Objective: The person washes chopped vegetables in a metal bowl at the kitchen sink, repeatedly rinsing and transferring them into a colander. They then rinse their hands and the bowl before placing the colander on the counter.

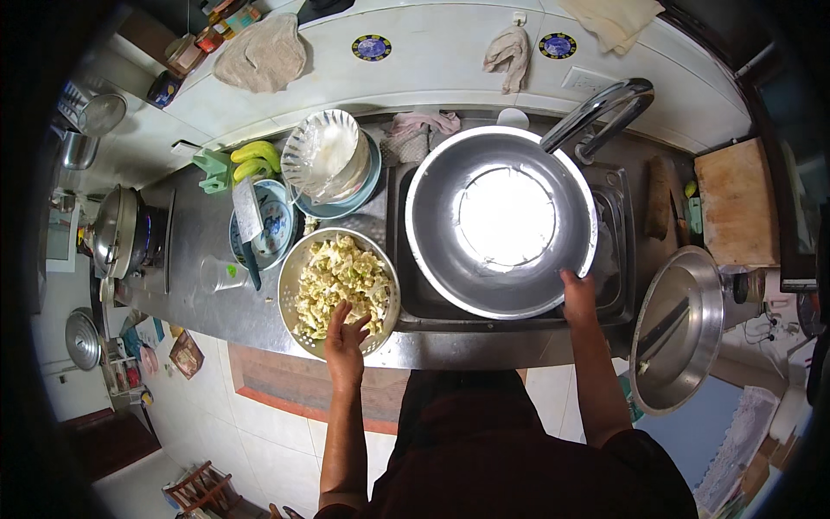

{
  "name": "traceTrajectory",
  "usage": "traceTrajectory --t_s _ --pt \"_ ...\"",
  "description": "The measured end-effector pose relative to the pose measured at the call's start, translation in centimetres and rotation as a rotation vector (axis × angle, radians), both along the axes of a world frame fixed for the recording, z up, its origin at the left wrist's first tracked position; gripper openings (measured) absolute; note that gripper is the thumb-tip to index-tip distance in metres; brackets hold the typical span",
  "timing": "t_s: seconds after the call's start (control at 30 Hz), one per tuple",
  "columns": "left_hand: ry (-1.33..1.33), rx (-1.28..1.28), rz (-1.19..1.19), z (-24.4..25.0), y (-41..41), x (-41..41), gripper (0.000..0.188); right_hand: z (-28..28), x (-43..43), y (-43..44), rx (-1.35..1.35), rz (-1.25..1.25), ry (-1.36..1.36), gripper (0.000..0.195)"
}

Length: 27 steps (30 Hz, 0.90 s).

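A large stainless steel basin [441, 259] sits over the sink [619, 259] beneath the faucet, with nothing visible inside but a bright glare. My right hand [579, 298] grips its front right rim, thumb on the inner side. To the left, a metal colander [288, 285] full of cut cauliflower florets [340, 282] stands at the counter's front edge. Over the colander's near side is my left hand [345, 347], fingers apart and holding nothing. Whether it touches the florets or the rim, I cannot tell.
A cleaver [247, 211] lies across a blue patterned bowl [277, 194], beside a clear plastic cup [217, 274]. Behind stand stacked dishes [324, 156] and yellow-green bananas [256, 156]. The faucet [600, 110] arches over the basin. Another metal basin [681, 337] tilts at right, near a cutting board [737, 201].
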<state>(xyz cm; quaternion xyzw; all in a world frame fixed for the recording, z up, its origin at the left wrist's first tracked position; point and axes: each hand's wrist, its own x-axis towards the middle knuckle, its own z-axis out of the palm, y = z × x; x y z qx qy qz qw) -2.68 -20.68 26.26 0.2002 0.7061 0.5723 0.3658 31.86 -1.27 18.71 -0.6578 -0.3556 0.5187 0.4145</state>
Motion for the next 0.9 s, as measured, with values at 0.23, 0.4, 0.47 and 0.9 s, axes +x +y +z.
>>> traceTrajectory --t_s 0.23,0.4,0.47,0.9 --pt "0.786 -0.358 0.144 -2.4 -5.6 -5.4 0.045 -2.0 -0.1 1.2 0.069 0.044 -0.205 0.045" --pt "0.02 -0.451 0.478 -7.4 -11.5 -7.3 0.06 -9.6 -1.8 1.3 -0.093 0.019 0.07 0.044" --pt "-0.532 -0.312 0.274 -5.9 -10.9 -6.7 0.057 -15.1 -0.6 1.8 -0.262 0.058 0.146 0.041" --pt "-0.32 -0.113 0.171 -9.0 -10.4 -3.0 0.036 -15.5 -2.2 1.0 -0.703 0.145 0.279 0.065"
